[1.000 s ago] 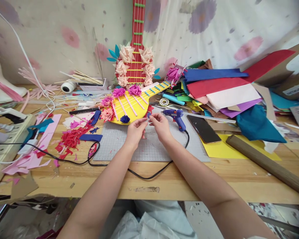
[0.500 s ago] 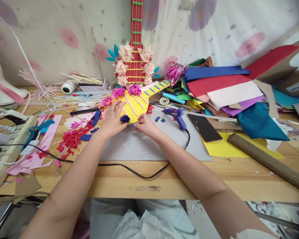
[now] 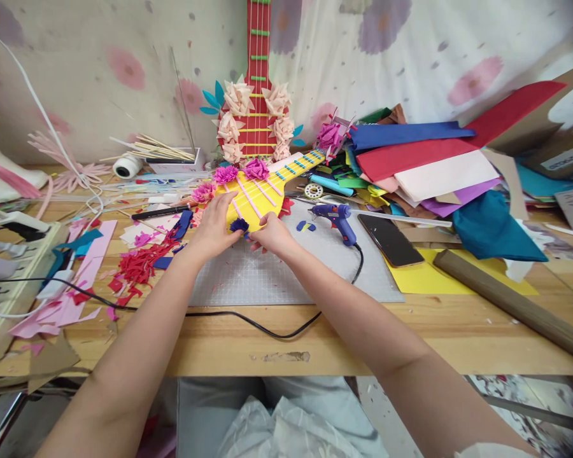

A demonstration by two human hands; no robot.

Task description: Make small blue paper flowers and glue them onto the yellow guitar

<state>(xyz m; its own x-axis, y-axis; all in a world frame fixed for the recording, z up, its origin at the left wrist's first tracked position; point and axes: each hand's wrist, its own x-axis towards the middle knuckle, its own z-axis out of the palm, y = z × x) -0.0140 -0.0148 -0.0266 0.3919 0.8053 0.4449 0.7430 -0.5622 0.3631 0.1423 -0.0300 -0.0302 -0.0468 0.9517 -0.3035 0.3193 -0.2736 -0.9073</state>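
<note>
A yellow paper guitar (image 3: pixel 262 194) with pink paper flowers lies on the desk, its body over the far edge of a grey cutting mat (image 3: pixel 286 270). My left hand (image 3: pixel 213 224) rests flat on the guitar body, fingers spread. My right hand (image 3: pixel 271 234) sits at the body's near edge with fingertips pinched beside a small dark blue paper flower (image 3: pixel 239 224). What the fingertips hold, if anything, is hidden. Two small blue paper bits (image 3: pixel 306 226) lie on the mat to the right.
A blue glue gun (image 3: pixel 338 219) lies right of my hands, its black cord looping over the desk's front. A phone (image 3: pixel 389 238), a brown tube (image 3: pixel 510 305) and stacked coloured paper (image 3: pixel 424 165) fill the right. Red scraps (image 3: pixel 138 264) and a power strip (image 3: pixel 14 254) are left. A red paper guitar (image 3: pixel 256 95) leans on the wall.
Both hands moved left from above the mat to the yellow guitar. The left hand opened flat on its body; the right pinch came down beside the dark blue flower.
</note>
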